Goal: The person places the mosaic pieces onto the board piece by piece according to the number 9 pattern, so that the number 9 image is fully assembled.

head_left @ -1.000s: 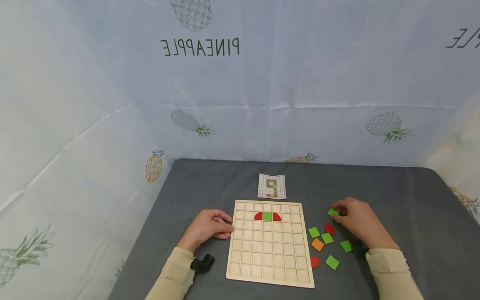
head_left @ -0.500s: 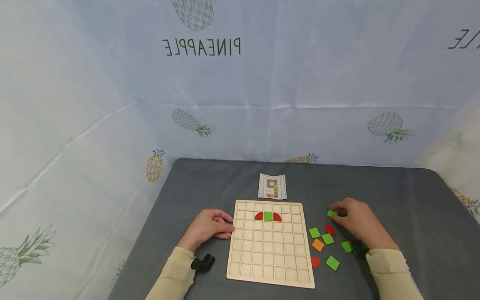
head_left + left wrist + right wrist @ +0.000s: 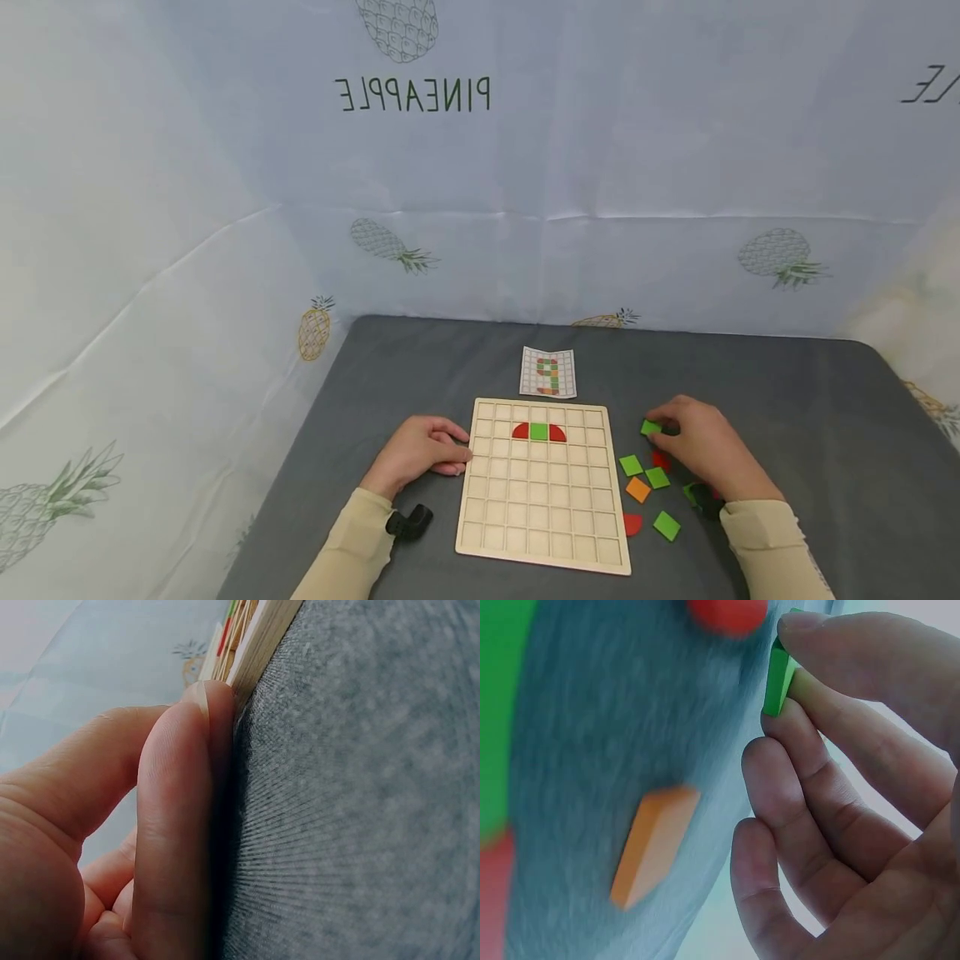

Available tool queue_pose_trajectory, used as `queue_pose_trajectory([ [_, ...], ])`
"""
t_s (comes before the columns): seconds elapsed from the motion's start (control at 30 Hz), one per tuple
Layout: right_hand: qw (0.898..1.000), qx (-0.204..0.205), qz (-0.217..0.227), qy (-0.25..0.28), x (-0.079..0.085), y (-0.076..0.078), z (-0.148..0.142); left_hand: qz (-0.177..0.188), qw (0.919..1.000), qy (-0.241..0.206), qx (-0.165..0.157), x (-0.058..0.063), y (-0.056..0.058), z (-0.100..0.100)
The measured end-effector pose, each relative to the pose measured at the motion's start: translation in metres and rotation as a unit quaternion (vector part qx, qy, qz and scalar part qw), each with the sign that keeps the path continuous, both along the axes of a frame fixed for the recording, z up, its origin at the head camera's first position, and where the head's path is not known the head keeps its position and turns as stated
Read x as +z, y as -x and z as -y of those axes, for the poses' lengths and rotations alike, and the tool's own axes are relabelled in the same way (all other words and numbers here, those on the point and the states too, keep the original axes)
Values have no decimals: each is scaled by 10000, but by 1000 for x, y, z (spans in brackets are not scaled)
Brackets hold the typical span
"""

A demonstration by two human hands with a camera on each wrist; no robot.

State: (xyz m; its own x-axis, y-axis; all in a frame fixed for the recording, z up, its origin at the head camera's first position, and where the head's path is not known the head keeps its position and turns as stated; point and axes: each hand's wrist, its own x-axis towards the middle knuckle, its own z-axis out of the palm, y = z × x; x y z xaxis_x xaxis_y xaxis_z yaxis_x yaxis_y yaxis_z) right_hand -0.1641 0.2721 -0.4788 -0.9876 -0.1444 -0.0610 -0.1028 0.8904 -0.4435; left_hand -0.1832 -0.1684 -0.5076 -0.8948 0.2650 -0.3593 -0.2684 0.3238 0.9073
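Observation:
Between thumb and fingers, my right hand pinches a green square tile; the right wrist view shows the same green tile edge-on. My left hand touches the left edge of the wooden grid board. In the left wrist view, the fingertips meet the board's edge just above the cloth. Near the top of the board, a green square sits between two red rounded pieces, the left red piece and the right red piece.
Loose tiles lie right of the board: an orange square, several green squares such as this green tile, and red pieces, one red piece beside the board's edge. Behind the board lies a patterned card on the grey table.
My right hand has shifted slightly left toward the board with the green tile in its fingers. My left hand stays at the board's edge.

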Motion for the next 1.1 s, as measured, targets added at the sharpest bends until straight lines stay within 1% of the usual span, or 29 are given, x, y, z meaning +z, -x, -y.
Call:
queue_pose_trajectory([
  [0.2,9999,98,-29,25,-3,-3,14,35,9999,-78,-54,-2,4,-3],
  [0.33,9996,177,-237,39,2,-3,27,13,9999,-113,-69,1,5,-5],
  [0.43,9992,248,-295,113,6,-2,39,1,9999,-128,-57,2,6,-5],
  [0.77,9989,402,-60,217,13,4,88,35,9999,-148,32,5,3,-3],
  [0.93,9976,562,-87,402,14,6,113,22,9999,-146,46,4,0,-2],
  [1.1,9951,847,-227,467,15,5,137,-2,9998,-191,39,3,0,-1],
])
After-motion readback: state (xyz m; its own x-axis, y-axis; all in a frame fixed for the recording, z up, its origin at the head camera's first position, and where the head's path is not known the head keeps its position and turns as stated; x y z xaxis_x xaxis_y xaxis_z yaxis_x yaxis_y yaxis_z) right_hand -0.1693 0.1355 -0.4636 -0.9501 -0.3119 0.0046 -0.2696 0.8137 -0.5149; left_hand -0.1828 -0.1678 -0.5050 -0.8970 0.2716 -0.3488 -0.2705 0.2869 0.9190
